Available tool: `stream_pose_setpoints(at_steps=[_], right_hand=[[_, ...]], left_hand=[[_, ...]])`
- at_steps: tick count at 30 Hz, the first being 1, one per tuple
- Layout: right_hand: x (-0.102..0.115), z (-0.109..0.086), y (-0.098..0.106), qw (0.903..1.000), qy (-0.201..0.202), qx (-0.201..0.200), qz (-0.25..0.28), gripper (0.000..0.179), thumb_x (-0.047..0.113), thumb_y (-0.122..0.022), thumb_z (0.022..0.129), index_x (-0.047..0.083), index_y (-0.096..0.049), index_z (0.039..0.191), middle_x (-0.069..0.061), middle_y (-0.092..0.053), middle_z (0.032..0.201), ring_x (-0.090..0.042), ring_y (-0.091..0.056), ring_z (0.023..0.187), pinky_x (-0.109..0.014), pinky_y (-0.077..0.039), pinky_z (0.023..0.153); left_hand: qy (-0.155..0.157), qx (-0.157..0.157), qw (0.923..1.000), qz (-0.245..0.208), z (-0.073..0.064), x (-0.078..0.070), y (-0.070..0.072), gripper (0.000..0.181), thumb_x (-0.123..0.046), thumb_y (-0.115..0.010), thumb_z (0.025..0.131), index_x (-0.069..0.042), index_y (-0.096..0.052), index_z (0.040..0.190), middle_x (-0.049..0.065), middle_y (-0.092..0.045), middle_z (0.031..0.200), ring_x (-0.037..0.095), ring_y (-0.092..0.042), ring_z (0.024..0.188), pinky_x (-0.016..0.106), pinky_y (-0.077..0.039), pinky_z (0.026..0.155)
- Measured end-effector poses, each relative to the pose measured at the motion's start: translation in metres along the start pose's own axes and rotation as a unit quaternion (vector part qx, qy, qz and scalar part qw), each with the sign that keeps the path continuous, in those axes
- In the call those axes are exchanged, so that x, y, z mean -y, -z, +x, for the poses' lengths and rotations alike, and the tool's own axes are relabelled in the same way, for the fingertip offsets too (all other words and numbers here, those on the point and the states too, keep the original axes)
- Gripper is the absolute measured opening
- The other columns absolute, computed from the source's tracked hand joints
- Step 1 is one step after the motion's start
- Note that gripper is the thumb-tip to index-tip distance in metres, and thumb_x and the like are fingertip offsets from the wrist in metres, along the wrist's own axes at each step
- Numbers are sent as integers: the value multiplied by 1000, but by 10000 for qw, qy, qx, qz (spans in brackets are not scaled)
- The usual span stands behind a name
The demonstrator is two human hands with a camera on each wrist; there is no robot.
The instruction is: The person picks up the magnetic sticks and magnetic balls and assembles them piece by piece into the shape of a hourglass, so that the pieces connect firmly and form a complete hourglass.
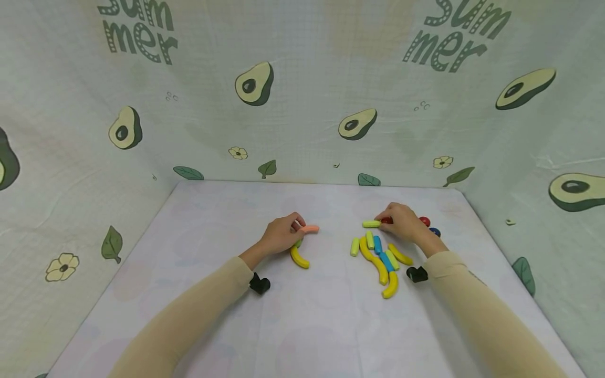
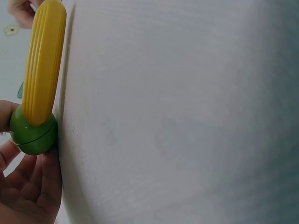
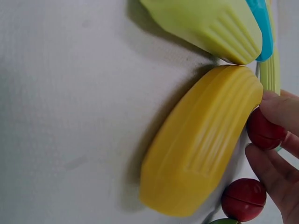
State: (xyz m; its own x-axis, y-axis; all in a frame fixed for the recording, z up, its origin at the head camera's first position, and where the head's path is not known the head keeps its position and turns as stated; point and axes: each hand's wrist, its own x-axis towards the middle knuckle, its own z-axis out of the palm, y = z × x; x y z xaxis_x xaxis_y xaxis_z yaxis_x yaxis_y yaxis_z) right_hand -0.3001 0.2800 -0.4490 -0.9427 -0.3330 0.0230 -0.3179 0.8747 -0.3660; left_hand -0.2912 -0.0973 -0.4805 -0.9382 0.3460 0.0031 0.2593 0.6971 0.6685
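Note:
My left hand (image 1: 282, 232) pinches a green ball (image 2: 33, 131) between thumb and fingers. A curved yellow bar (image 1: 300, 258) lies against that ball on the near side, and a curved orange bar (image 1: 310, 229) is just right of the fingertips. At the right, my right hand (image 1: 402, 221) holds a red ball (image 3: 265, 129) between thumb and fingers. A straight light green bar (image 1: 371, 223) lies end-on beside this red ball. In the right wrist view, a curved yellow bar (image 3: 201, 144) fills the foreground, with a second red ball (image 3: 243, 199) below the hand.
Nearer than the right hand lies a loose cluster of curved yellow bars (image 1: 382, 269), light green bars (image 1: 355, 247) and blue bars (image 1: 377, 245). Another red ball (image 1: 425, 221) and a blue ball (image 1: 435, 231) sit behind the right wrist. Printed cloth walls (image 1: 302, 142) border the table.

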Motion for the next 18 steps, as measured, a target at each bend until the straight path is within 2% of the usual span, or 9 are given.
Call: stream_pose_setpoints(at_steps=[8,13,18], right_hand=[[-1,1,-1,9998,26,5,-216,22,7,-79,96,2,-81,117,-10,-61,100,-26,-53,87,-35,-47,76],[0,1,3,9993,103,31,-371,21,4,-78,96,2,-81,117,-11,-60,102,-26,-54,89,-37,-51,80],[6,0,11,9989,226,-115,-393,21,1,-75,97,2,-81,117,-15,-62,105,-29,-56,92,-42,-54,83]], left_hand=[[18,12,10000,17,1,0,0,19,-30,-70,102,-19,-66,118,2,-73,109,17,-64,90,32,-55,77],[30,16,10000,13,1,-1,1,20,-30,-70,102,-19,-66,118,2,-73,110,18,-65,90,32,-55,77],[96,26,9999,-21,1,-3,2,20,-30,-71,102,-19,-66,118,3,-73,110,19,-65,90,32,-56,77]])
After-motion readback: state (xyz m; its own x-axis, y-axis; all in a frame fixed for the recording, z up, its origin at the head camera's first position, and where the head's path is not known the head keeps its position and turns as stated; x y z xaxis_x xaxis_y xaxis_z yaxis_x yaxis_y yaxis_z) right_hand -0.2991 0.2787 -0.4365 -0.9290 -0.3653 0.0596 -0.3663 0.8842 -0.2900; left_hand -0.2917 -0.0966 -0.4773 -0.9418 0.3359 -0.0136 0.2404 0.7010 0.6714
